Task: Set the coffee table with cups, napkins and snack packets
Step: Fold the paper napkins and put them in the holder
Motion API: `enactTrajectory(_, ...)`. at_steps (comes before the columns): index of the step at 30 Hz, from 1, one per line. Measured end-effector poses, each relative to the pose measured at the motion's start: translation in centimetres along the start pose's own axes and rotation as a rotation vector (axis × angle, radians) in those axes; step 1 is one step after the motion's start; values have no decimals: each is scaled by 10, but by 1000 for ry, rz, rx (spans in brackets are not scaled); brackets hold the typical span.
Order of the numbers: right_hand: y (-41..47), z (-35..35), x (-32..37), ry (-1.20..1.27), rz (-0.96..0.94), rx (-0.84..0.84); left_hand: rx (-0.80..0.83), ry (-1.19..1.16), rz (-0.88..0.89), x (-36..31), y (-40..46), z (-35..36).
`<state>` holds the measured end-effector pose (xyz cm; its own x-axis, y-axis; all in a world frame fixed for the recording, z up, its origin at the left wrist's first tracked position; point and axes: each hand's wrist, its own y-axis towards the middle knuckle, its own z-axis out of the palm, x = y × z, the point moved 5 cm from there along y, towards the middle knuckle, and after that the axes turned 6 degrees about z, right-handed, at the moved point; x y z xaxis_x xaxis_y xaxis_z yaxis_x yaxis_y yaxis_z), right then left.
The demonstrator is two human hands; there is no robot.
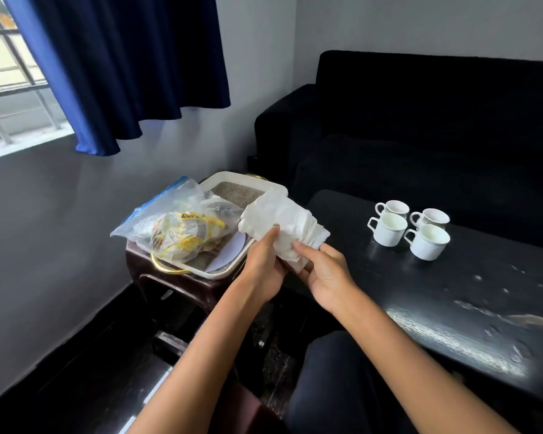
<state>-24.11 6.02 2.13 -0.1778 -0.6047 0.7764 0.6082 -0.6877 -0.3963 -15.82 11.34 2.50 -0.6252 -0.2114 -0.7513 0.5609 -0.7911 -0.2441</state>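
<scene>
Napkin step in hand, I judge: cups are down, snacks not yet. My left hand (265, 264) and right hand (322, 272) sit at frame centre, both gripping the crumpled wad of white paper napkins (282, 225). Left thumb and fingers curl round its near-left side; right fingers are bent round its lower-right end, pinching the loose plies. The wad is up in the air, above the gap btwn tray and table, touching neither as far as I can tell.

Four white ceramic cups w/ thin rim bands (409, 228) stand clustered at 2 o'clock on the black glossy coffee table (452, 308), handles to the left, all upright.

At 10 o'clock, the cream rectangular plastic tray (229, 272) rests on a dark brown stool (157, 277). On it lies a clear zip-top plastic bag w/ blue seal (157, 214) holding yellow-and-white snack packets (182, 236).

Next move, my guess: peel single napkins off the wad and lay them near the cups at 2 o'clock. That calls for one hand steadying the bunch while the other separates one ply; thin tissue will cling or tear if pulled fast.

Writing: packet shows "ZO" plus more letters, prob. "ZOFF", rest hidden by bag folds. Smaller print is too blurred to read. No text legible on cups.
</scene>
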Motion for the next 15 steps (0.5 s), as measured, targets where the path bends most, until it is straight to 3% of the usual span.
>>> enactTrajectory(5,-12,-17,26,-28,-31,44,-5,38,-35,-3,2,27)
enactTrajectory(11,-25,-66,87,-262,-307,-327,99,38,-108,5,12,66)
enactTrajectory(15,-36,-83,119,-488,-480,-354,124,65,-177,28,9,75)
